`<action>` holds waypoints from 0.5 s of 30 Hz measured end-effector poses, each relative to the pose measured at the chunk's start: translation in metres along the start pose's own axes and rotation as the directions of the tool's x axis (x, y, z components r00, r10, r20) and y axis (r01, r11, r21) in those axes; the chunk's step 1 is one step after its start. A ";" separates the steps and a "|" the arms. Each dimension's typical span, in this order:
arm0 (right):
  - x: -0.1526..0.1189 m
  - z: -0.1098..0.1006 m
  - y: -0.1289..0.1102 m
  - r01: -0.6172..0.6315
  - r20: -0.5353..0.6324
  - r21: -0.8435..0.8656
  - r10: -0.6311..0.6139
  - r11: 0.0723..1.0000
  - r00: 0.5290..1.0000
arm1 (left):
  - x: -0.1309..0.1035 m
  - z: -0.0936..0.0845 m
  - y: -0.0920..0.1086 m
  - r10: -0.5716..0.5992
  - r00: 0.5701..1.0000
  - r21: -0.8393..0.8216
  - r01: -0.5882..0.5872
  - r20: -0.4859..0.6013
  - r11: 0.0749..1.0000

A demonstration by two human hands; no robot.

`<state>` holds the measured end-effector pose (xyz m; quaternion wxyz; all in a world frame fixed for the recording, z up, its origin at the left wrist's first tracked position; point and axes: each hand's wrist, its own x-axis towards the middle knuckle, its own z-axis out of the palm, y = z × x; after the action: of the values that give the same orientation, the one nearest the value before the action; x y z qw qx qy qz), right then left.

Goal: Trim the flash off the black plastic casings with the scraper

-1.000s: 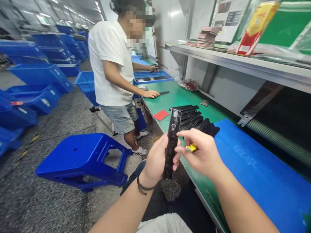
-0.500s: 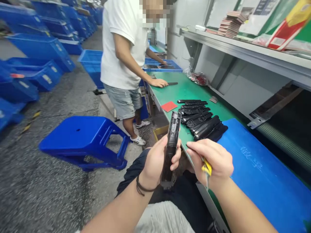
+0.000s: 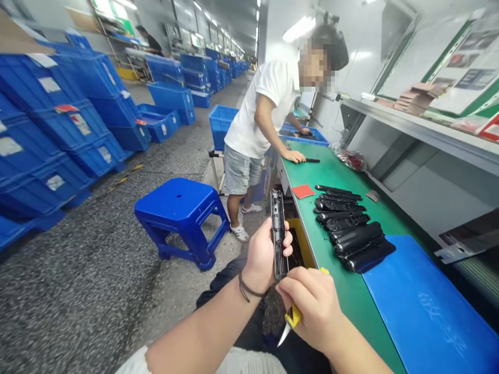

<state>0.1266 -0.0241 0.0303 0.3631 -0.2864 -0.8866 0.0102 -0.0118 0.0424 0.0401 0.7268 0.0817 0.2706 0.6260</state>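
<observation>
My left hand [image 3: 262, 254] is wrapped round a long, narrow black plastic housing [image 3: 278, 218], held nearly upright with its ribbed, hollow inner side facing me. At the housing's lower end are the pinched thumb and forefinger of my right hand [image 3: 312, 304]; whether a small piece sits between them I cannot tell. Tucked into that same hand is a yellow-handled knife [image 3: 295, 315], its pale blade pointing down and away from the housing. On the green bench to the right lie several similar black plastic housings [image 3: 346, 218] in a row.
A blue sheet [image 3: 424, 301] covers the near bench, and a red card [image 3: 303, 191] lies at its left edge. Below the edge is a yellow bin [image 3: 305, 244]. A blue stool [image 3: 179, 202] stands left. A co-worker in a white shirt [image 3: 268, 78] leans over the bench's far end.
My right hand has moved down and left to the housing's lower end, bringing the knife along. The view has tilted up and turned left. My left hand still grips the housing.
</observation>
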 end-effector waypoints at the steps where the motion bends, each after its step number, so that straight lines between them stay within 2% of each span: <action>1: 0.000 0.002 -0.002 0.018 -0.017 -0.069 -0.019 0.997 1.000 | -0.001 0.002 0.000 0.003 1.000 -0.009 -0.004 -0.011 1.000; 4: -0.002 0.008 -0.004 0.054 -0.019 -0.210 -0.060 0.976 0.998 | -0.002 0.003 0.000 0.045 0.999 -0.012 -0.045 0.022 0.999; 7: -0.002 0.008 -0.005 0.049 -0.008 -0.254 -0.053 0.966 0.999 | -0.003 0.000 -0.001 0.082 0.991 0.011 -0.084 0.103 0.996; 9: 0.000 0.004 -0.006 0.003 -0.029 -0.208 -0.009 0.978 1.000 | -0.002 -0.004 -0.001 0.031 0.985 0.024 -0.035 0.172 0.999; 12: 0.003 -0.005 -0.001 -0.106 -0.090 -0.017 0.104 0.994 0.991 | -0.001 -0.012 0.000 -0.049 0.963 0.035 0.041 0.264 0.999; 15: 0.002 -0.010 0.013 -0.300 -0.133 0.093 0.310 0.949 0.941 | -0.001 -0.020 -0.001 -0.034 0.941 0.026 0.027 0.337 0.999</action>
<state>0.1382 -0.0136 0.0359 0.4308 -0.4071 -0.8017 0.0769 -0.0210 0.0373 0.0233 0.7709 0.1909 0.1500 0.5888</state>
